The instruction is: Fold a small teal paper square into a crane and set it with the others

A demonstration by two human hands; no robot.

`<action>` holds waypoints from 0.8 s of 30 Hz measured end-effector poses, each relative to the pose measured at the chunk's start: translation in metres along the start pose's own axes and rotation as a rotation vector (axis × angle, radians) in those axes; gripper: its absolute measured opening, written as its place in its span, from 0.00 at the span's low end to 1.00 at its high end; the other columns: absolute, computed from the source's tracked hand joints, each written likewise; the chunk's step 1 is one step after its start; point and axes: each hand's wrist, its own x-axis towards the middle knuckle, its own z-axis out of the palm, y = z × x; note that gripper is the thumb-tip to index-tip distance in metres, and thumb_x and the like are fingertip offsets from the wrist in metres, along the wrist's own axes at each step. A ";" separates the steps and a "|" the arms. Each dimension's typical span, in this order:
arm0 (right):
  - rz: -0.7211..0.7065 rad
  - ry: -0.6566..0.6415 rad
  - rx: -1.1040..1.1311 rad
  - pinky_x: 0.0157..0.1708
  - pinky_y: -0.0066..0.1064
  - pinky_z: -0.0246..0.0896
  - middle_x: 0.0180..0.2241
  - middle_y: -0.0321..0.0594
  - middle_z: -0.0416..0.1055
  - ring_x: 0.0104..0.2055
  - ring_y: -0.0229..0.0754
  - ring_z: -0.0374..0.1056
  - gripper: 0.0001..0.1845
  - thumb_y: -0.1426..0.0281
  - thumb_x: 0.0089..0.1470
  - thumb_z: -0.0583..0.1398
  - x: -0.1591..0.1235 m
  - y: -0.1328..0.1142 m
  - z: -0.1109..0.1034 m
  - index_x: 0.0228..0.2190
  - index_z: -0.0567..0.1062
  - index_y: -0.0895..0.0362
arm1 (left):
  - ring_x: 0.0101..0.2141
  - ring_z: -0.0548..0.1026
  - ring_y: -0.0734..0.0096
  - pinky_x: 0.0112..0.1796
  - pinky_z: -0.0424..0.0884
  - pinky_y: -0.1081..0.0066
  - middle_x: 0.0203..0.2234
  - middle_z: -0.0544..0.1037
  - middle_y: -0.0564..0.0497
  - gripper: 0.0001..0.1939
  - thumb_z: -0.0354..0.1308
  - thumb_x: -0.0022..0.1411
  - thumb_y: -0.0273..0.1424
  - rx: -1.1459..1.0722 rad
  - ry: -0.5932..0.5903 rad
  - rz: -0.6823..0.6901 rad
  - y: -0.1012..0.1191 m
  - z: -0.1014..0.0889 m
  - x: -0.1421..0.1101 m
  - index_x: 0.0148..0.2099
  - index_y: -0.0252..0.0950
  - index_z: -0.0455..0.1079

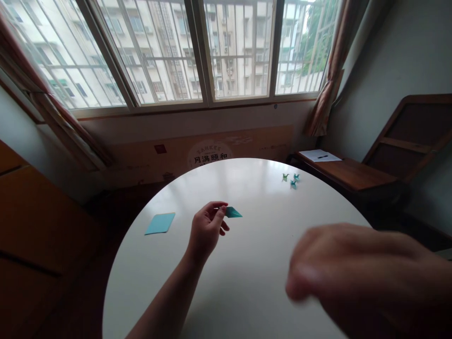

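My left hand point(209, 225) pinches a folded piece of teal origami paper point(233, 212) between thumb and forefinger, above the white table. The paper's pointed end sticks out to the right; its other end is hidden behind my fingers. Close to the camera at the lower right, my right hand point(328, 263) is smeared by motion. It is apart from the folded paper, and its fingers cannot be made out. A stack of light blue square paper point(160, 223) lies on the table to the left of my left hand.
Three small folded paper cranes, one a green crane point(285, 177), stand at the back right of the round white table point(254, 282). Beyond the table's edge, a wooden chair point(370, 172) bears a white sheet point(314, 156) and a pen point(322, 157). A barred window spans the back.
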 end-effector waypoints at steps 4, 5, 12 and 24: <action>0.221 0.139 0.084 0.32 0.30 0.74 0.38 0.40 0.78 0.37 0.41 0.75 0.11 0.68 0.63 0.60 0.022 0.071 0.024 0.47 0.76 0.50 | 0.17 0.73 0.74 0.16 0.67 0.78 0.20 0.75 0.55 0.13 0.59 0.62 0.35 0.010 0.028 0.001 0.008 0.007 -0.008 0.45 0.32 0.72; 0.294 0.085 0.094 0.33 0.31 0.74 0.41 0.42 0.77 0.38 0.42 0.75 0.14 0.65 0.62 0.61 0.021 0.089 0.030 0.49 0.74 0.51 | 0.17 0.73 0.73 0.16 0.68 0.78 0.21 0.76 0.54 0.13 0.59 0.63 0.36 0.012 0.027 0.014 0.010 0.009 -0.011 0.46 0.32 0.71; 0.553 -0.110 0.327 0.26 0.24 0.68 0.38 0.41 0.75 0.38 0.41 0.71 0.17 0.63 0.55 0.67 0.006 0.120 0.051 0.44 0.75 0.55 | 0.22 0.76 0.72 0.20 0.72 0.77 0.23 0.78 0.54 0.07 0.59 0.65 0.34 0.037 0.017 0.148 0.018 0.020 -0.031 0.43 0.36 0.69; 0.451 0.071 0.540 0.20 0.21 0.66 0.31 0.37 0.72 0.32 0.37 0.69 0.06 0.65 0.57 0.66 0.002 0.118 0.048 0.35 0.77 0.55 | 0.29 0.79 0.68 0.23 0.73 0.77 0.28 0.79 0.52 0.01 0.60 0.62 0.28 0.177 -0.115 0.261 0.027 0.022 -0.035 0.36 0.37 0.73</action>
